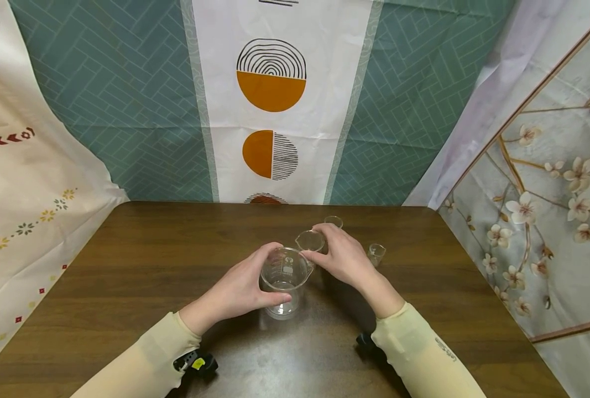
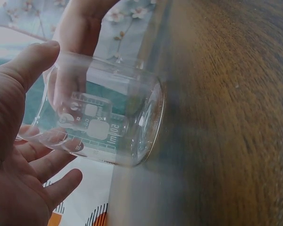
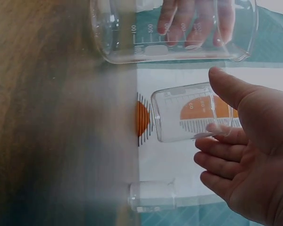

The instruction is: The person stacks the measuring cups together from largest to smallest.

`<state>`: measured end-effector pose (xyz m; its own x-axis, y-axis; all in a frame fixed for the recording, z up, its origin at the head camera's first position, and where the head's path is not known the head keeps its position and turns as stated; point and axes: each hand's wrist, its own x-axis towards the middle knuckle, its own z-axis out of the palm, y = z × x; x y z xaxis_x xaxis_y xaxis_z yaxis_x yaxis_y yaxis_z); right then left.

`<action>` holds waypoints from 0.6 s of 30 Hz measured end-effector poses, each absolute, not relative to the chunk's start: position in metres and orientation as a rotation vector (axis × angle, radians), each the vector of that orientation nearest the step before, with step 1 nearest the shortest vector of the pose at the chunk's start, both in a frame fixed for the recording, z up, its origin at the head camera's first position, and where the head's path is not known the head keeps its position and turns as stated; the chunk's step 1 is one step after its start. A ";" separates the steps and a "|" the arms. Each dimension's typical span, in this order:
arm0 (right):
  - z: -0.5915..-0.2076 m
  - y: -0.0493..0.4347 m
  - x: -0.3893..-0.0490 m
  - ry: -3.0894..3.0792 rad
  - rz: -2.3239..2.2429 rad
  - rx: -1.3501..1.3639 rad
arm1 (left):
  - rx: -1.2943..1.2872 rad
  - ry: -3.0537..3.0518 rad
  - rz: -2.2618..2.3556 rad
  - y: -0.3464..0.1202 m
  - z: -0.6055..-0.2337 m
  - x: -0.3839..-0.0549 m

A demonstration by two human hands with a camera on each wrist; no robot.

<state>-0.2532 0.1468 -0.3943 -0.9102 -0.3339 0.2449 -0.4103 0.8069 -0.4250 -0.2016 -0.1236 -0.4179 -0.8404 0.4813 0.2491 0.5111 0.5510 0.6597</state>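
A large clear glass beaker with white 500 ml markings stands upright near the middle of the table. My left hand holds it near the rim, thumb on the near side and fingers round the far side. In my right hand a smaller glass beaker is pinched near its rim between thumb and forefinger, while the other fingers are loosely bent. The smaller beaker is just behind and right of the large one, its base seeming raised off the table in the right wrist view.
Two more small glass beakers stand on the wooden table: one beaker behind my right hand, another beaker to its right. A patterned curtain hangs behind the table's far edge, and floral cloth hangs at the right.
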 end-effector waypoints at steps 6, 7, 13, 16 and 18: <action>-0.387 0.147 -0.249 -2.819 0.744 0.560 | -0.869 -2.733 -1.183 -0.124 -0.418 -0.201; -0.385 0.147 -0.248 -2.816 0.748 0.555 | -0.867 -2.734 -1.186 -0.124 -0.418 -0.201; -0.380 0.147 -0.244 -2.798 0.763 0.539 | -0.856 -2.743 -1.195 -0.124 -0.418 -0.200; -0.378 0.148 -0.242 -2.791 0.767 0.536 | -0.859 -2.739 -1.189 -0.124 -0.418 -0.201; -0.376 0.148 -0.241 -2.784 0.772 0.539 | -0.862 -2.735 -1.186 -0.124 -0.418 -0.201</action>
<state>-0.2407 0.1477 -0.3765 -0.9129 -0.2913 0.2861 -0.3970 0.7969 -0.4554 -0.2008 -0.1240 -0.4185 -0.8450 0.4748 0.2461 0.5041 0.5537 0.6627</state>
